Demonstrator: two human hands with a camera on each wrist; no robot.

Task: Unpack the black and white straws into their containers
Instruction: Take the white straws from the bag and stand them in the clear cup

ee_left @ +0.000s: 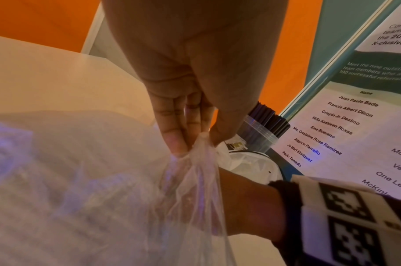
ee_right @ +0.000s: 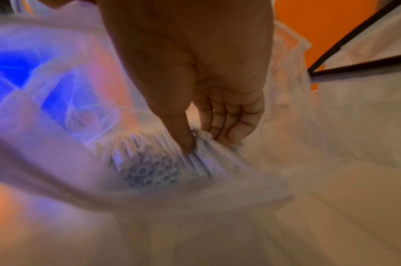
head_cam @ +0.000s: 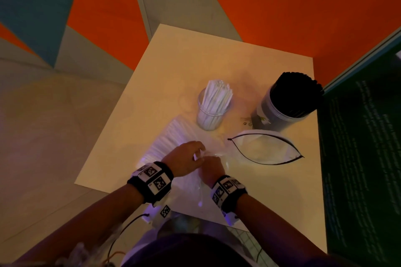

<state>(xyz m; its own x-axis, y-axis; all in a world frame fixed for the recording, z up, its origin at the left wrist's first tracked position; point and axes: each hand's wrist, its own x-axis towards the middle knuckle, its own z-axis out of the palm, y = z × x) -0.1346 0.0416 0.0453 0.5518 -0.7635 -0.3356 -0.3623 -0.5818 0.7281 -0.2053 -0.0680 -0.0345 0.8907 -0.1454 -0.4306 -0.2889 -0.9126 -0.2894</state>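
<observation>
A clear plastic bag of white straws [head_cam: 167, 143] lies on the table's near left. My left hand [head_cam: 198, 154] pinches a bunched corner of the bag's film [ee_left: 202, 153] between thumb and fingers. Just to the right of it, my right hand [head_cam: 213, 163] pinches the bag's edge [ee_right: 204, 142] over the open ends of the white straws [ee_right: 149, 167]. Behind the bag stands a clear cup [head_cam: 213, 104] part filled with upright white straws. To its right is a bigger clear jar [head_cam: 288, 102] packed with black straws [ee_left: 270, 120].
An open white pouch with a black zip edge [head_cam: 264, 147] lies right of my hands, in front of the jar. A dark green printed board [head_cam: 358, 158] stands along the right edge of the beige table [head_cam: 195, 60]. The table's near edge is under my wrists.
</observation>
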